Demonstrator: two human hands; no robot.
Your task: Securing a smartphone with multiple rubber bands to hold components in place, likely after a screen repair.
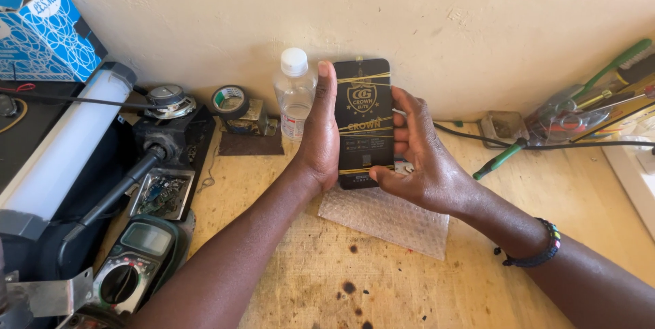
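Note:
Both my hands hold up a flat black package (365,121) with gold lines and lettering, upright above the wooden workbench (286,281). My left hand (318,138) grips its left edge, thumb pointing up along the side. My right hand (416,158) holds the right edge and bottom corner, thumb on the lower front. A beaded bracelet (539,250) circles my right wrist. A piece of bubble wrap (389,216) lies on the bench right under the package.
A clear plastic bottle (295,94) with a white cap stands behind my left hand by the wall. Tape roll (230,100), multimeter (136,261), small circuit board tray (162,194) and a white tube lamp (65,148) sit left. Screwdrivers and tools (580,107) lie at right.

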